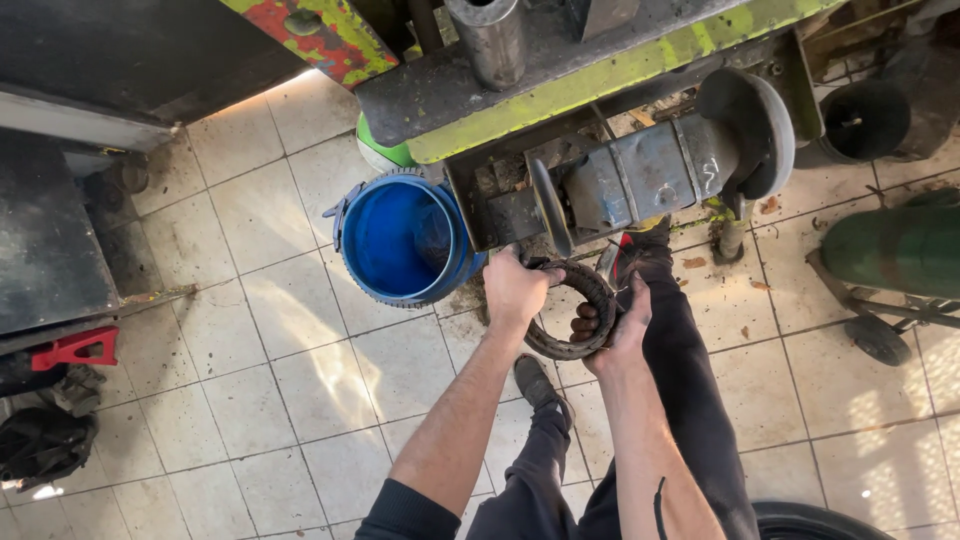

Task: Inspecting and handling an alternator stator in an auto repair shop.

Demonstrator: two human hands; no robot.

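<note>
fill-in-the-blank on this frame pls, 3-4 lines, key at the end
1. Both hands grip a dark rusty ____ just below the axle hub.
2. The left hand holds its upper left side; the ____ hand holds its lower right side.
3. Left of the hands stands an open bucket coloured ____.
4. The floor is laid with pale ____.

Missing words: ring; right; blue; tiles
</note>
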